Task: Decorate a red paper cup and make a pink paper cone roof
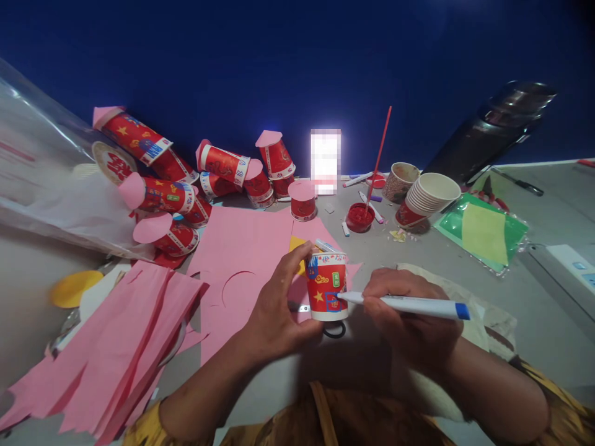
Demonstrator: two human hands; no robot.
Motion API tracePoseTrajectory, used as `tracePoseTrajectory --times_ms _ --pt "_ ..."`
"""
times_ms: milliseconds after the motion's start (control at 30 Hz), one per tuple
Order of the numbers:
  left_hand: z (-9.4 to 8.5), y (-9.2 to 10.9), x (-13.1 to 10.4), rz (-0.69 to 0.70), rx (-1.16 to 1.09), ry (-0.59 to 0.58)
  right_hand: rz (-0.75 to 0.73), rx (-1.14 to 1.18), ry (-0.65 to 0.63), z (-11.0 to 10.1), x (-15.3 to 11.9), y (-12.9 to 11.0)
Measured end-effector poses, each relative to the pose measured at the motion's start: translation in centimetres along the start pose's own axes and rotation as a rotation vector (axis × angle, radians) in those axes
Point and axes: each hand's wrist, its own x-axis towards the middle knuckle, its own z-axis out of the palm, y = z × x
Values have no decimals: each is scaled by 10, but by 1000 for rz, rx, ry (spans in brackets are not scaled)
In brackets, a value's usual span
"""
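Note:
A red printed paper cup (pixel 327 282) with a white rim and gold star stands upright in my left hand (pixel 279 297), thumb at its base and fingers round its left side. In my right hand (pixel 413 310) is a white marker pen (pixel 413 305) with a blue end. The pen's tip touches the cup's lower front, where a small blue square outline shows. Beneath the cup lie the black handle loop of scissors (pixel 334 330) and pink paper (pixel 246 260). Behind the cup I see a piece of yellow paper (pixel 298 246), partly covered.
Several decorated cups with pink paper tops (pixel 158 192) stand and lean at the back left. Pink strips (pixel 121 347) are heaped at left. A red paint pot (pixel 360 217) with a stick, stacked cups (pixel 427 195) and a black flask (pixel 488 133) occupy the right.

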Motion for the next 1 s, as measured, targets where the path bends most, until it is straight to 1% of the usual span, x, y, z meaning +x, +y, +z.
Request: tracePoseTrajectory --times_ms 300,500,733,900,1000 --pt "0 -1 0 17 -7 1 4 -30 -21 0 1 0" --pt "-1 -2 -2 5 -24 0 5 -73 -24 1 0 -2" --pt "-1 0 2 24 -11 42 13 11 -79 1 0 -2" --pt "0 2 3 34 12 46 9 9 -107 0 1 -3" --pt "0 0 2 51 30 49 3 10 -103 1 2 -3"
